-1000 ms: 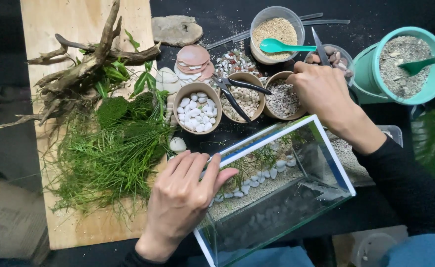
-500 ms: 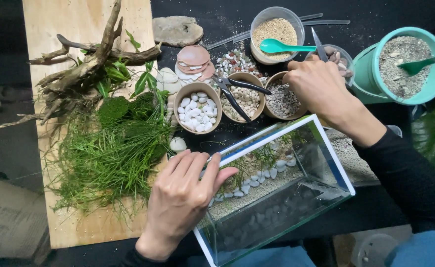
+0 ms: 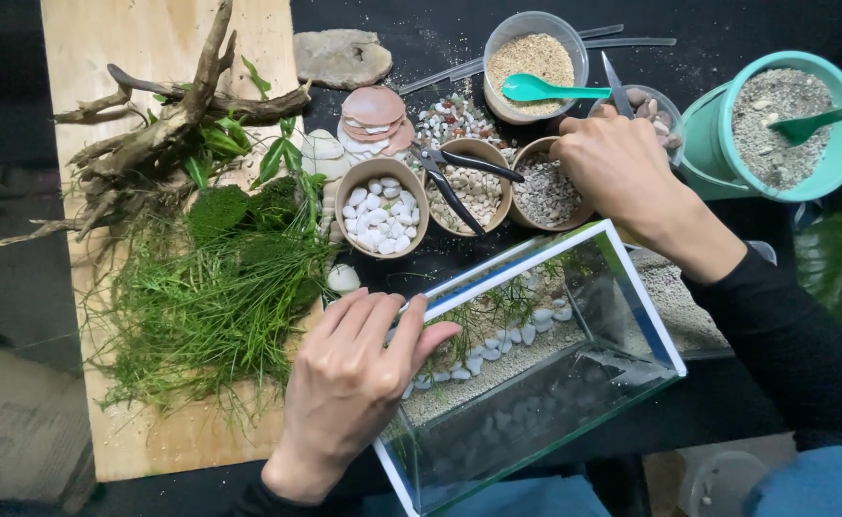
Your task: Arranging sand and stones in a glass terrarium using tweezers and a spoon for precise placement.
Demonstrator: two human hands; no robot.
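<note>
My hands at the glass tank, seen from the head camera.

My left hand [image 3: 349, 383] lies flat, fingers together, on the left corner of the glass tank [image 3: 536, 364] near the table's front edge; my right hand [image 3: 617, 168] reaches with curled fingers into the small cup of stones [image 3: 653, 107], grip hidden.

L hand [image 3: 349, 383] flat on corner rim of tilted glass tank [image 3: 632, 287], w/ gravel, white pebbles, small plants inside. R hand [image 3: 617, 163] over bowl of grey gravel [image 3: 543, 191], fingers by a bowl of stones [image 3: 656, 107]. Pliers [image 3: 459, 177] across pebble bowl. Grass, driftwood [image 3: 162, 134] on wood board [image 3: 153, 48].
</note>
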